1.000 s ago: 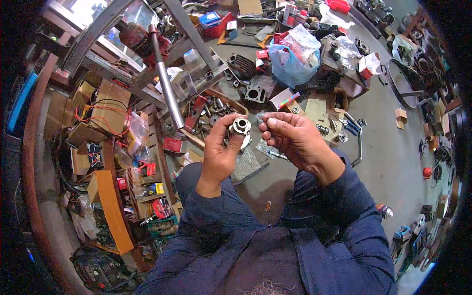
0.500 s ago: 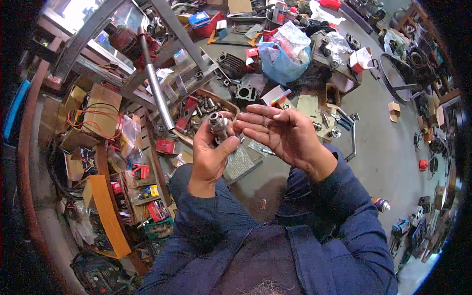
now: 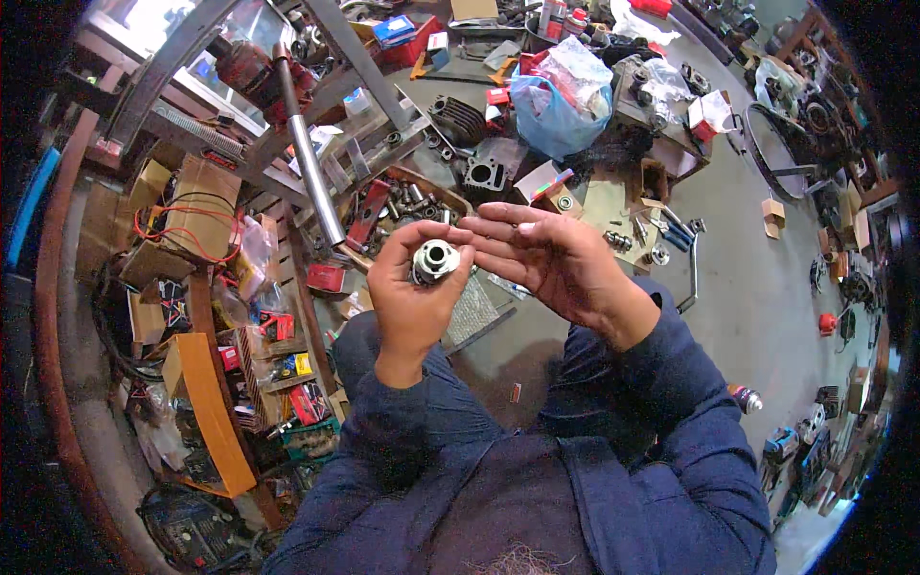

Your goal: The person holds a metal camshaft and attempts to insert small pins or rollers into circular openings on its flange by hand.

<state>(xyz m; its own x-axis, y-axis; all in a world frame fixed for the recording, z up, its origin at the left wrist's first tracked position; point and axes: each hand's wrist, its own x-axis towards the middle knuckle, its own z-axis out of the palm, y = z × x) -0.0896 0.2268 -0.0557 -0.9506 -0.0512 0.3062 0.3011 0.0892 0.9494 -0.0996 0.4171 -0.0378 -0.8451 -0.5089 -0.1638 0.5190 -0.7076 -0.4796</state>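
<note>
My left hand (image 3: 414,311) is closed around a short metal camshaft (image 3: 436,259). Its round end, with a dark central hole, faces me; the rest is hidden in the fingers. Beside it, my right hand (image 3: 570,273) lies palm up with its fingers stretched out, their tips close to the left fingertips. A tiny bright spot shows by the right thumb, too small to make out. Below and beyond the hands, a tray (image 3: 458,199) holds loose metal parts, and a flat cylinder gasket or block (image 3: 483,174) lies behind it.
A steel press frame with a long bar (image 3: 311,172) stands at the left. Boxes and an orange panel (image 3: 213,412) fill the shelf there. A blue plastic bag (image 3: 561,115) stands ahead. To the right are pliers (image 3: 678,235), a bent metal tube (image 3: 692,278) and a spray can (image 3: 746,398).
My left hand has turned the camshaft so that its end now points toward me, where its side showed before. My right hand stays nearly still, palm up.
</note>
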